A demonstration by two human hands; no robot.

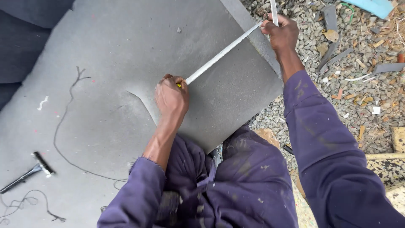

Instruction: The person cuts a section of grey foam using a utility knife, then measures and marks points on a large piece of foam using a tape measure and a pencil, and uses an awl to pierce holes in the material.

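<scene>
A thick grey foam sheet [139, 50] lies in front of me and fills most of the view. My left hand [171, 96] is closed on a yellow tape measure case pressed onto the foam. The silver tape blade [221, 53] runs from it up and to the right across the sheet. My right hand [282, 33] pinches the blade at the foam's right edge, where the blade bends upward. A curved line is cut or marked in the foam just left of my left hand.
A dark metal hand tool [29, 171] and loose black threads [67, 122] lie on the foam at the left. Gravel ground strewn with foam scraps [350, 67] lies to the right. Patterned cushion pieces [390, 169] sit at the lower right.
</scene>
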